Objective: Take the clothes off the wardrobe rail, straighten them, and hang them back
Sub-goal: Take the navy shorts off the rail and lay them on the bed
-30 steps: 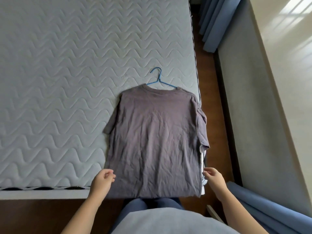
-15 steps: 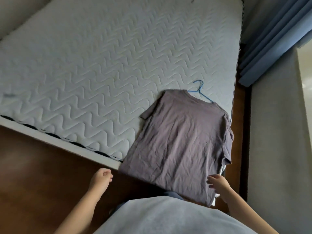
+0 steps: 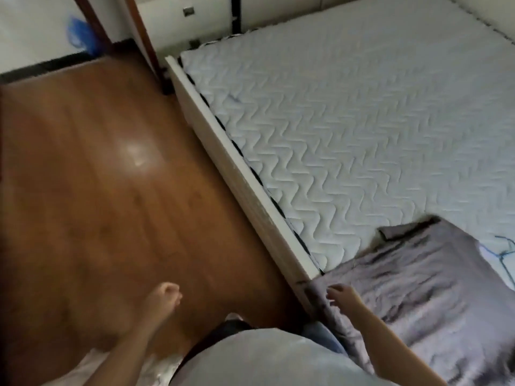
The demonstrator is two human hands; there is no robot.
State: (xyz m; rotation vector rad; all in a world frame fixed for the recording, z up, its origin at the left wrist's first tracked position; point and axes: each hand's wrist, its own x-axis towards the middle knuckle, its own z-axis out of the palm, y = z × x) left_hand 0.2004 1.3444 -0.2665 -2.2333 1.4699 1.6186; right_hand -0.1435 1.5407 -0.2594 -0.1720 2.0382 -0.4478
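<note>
A grey T-shirt [image 3: 423, 291] lies flat on the quilted white mattress [image 3: 348, 129] at the lower right, its hem hanging over the bed's edge. A blue wire hanger [image 3: 503, 253] sticks out of its neck at the right border. My right hand [image 3: 341, 295] hovers over the shirt's hem corner by the bed edge, fingers apart, holding nothing. My left hand [image 3: 164, 298] is over the wooden floor, away from the bed, fingers curled with nothing in them. The view is blurred by motion.
Brown wooden floor [image 3: 97, 176] fills the left half. A pale bed frame edge [image 3: 239, 176] runs diagonally. A dark wooden post [image 3: 145, 37] stands at the bed's far corner, with a white cabinet [image 3: 189, 15] and a blue bag [image 3: 79, 32] behind.
My view has swung left toward the floor, so the shirt now sits at the lower right. Both hands have come off the shirt's hem, and the left hand has moved out over the floor.
</note>
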